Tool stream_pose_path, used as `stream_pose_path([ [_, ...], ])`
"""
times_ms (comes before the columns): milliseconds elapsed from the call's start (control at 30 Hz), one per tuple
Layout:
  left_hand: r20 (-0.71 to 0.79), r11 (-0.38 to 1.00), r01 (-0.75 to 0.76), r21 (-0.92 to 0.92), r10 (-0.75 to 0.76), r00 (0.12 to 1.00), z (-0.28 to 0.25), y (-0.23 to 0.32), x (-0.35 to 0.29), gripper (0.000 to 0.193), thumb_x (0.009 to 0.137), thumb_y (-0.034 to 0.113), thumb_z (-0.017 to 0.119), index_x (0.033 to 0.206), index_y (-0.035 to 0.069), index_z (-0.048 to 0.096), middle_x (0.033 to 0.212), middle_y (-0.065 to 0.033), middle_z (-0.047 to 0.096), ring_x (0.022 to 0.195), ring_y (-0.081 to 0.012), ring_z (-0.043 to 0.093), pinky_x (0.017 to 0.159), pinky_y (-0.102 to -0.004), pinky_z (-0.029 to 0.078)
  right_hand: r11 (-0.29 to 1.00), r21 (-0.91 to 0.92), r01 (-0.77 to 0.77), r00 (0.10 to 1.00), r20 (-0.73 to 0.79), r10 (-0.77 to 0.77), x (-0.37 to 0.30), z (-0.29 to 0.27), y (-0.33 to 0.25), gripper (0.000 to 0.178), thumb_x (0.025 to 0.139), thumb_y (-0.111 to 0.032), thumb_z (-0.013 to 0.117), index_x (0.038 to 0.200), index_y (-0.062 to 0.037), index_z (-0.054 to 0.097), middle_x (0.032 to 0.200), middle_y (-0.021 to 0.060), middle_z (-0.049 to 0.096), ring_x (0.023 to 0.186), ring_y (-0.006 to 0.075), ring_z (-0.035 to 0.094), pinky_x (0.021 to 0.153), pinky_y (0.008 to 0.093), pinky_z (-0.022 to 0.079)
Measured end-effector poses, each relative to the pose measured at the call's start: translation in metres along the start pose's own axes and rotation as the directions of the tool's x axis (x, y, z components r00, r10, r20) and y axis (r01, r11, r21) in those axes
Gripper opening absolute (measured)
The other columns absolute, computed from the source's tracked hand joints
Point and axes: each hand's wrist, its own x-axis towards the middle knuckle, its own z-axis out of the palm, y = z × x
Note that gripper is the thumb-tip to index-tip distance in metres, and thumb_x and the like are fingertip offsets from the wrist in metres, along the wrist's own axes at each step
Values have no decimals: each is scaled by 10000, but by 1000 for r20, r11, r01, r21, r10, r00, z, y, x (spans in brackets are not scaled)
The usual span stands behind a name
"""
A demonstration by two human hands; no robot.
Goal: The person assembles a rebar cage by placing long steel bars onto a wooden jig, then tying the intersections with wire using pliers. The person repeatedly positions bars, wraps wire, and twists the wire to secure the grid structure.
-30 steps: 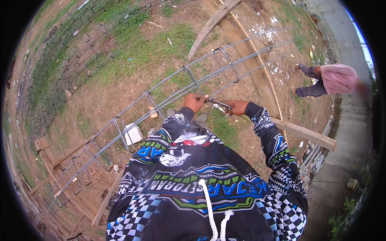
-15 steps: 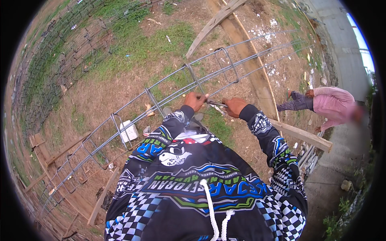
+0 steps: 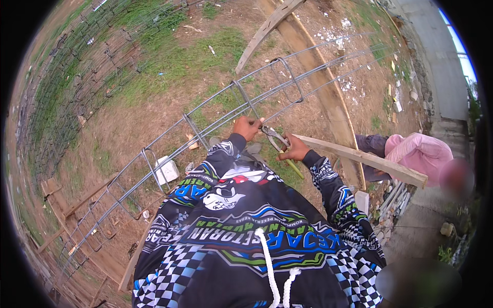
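Note:
A long rebar cage [image 3: 218, 121] runs from the lower left to the upper right, with square stirrups [image 3: 240, 92] around its bars. At its near lower edge, just below a stirrup, my left hand [image 3: 247, 128] is closed in a pinch; whatever is between its fingertips is too small to make out. My right hand [image 3: 294, 148] grips steel pincers [image 3: 277, 137] with yellow-green handles. The pincers' jaws are beside my left fingertips, and their handles are spread, one pointing down past my right palm.
Wooden beams [image 3: 370, 160] support the cage at the right and lower left [image 3: 77, 226]. A bent-over person in a pink top [image 3: 418, 154] is at the right, behind the beam. More rebar cages [image 3: 67, 92] lie on the grass at the left. A white container [image 3: 167, 170] sits below the cage.
The pincers have swung round, so their handles are now spread and pointing down toward me. My right hand has moved slightly lower and left. The person in pink has bent over nearer the beam.

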Motion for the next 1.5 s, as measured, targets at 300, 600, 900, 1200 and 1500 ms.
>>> stream_pose_path([
  [300, 15, 1000, -9, 9, 9, 1000, 4, -3, 0, 469, 868, 437, 650, 730, -6, 720, 474, -98, 527, 462, -188, 491, 525, -372, 427, 631, -774, 47, 824, -327, -463, -32, 14, 0, 430, 940, -306, 547, 1260, -28, 472, 1102, 239, 591, 950, 395, 601, 789, 477, 488],
  [600, -60, 996, -87, 32, 89, 994, 6, 1, -3, 471, 865, 428, 651, 694, -8, 697, 482, -137, 519, 463, -232, 513, 537, -397, 430, 926, -374, -44, 774, -598, -205, -8, 87, 15, 306, 964, -318, 491, 1156, -86, 540, 971, 226, 640, 847, 434, 625, 725, 531, 488],
  [900, 16, 999, -30, -19, 30, 999, -1, -4, 0, 480, 868, 440, 642, 702, -7, 697, 514, -106, 585, 488, -206, 561, 547, -384, 449, 878, 375, -296, 954, 64, 294, -7, 9, 6, 430, 970, -453, 488, 1036, -34, 554, 675, 133, 623, 578, 282, 624, 557, 417, 523],
  [1200, 80, 996, -34, -87, 41, 996, 3, -9, 10, 499, 900, 429, 632, 706, -26, 695, 523, -85, 607, 442, -130, 542, 430, -309, 413, 872, -489, -38, 988, -147, -39, -30, -17, -21, 696, 723, -382, 749, 1219, 25, 477, 1066, 220, 624, 1019, 332, 612, 818, 456, 487],
  [1500, 185, 984, 94, -150, -65, 981, -3, -4, 13, 480, 888, 402, 658, 669, -23, 689, 536, -92, 613, 418, -118, 512, 400, -296, 394, 547, -837, -12, 781, -349, -517, -27, 6, 27, 446, 920, -362, 547, 1255, -73, 495, 1167, 169, 557, 1059, 324, 575, 831, 480, 461],
])
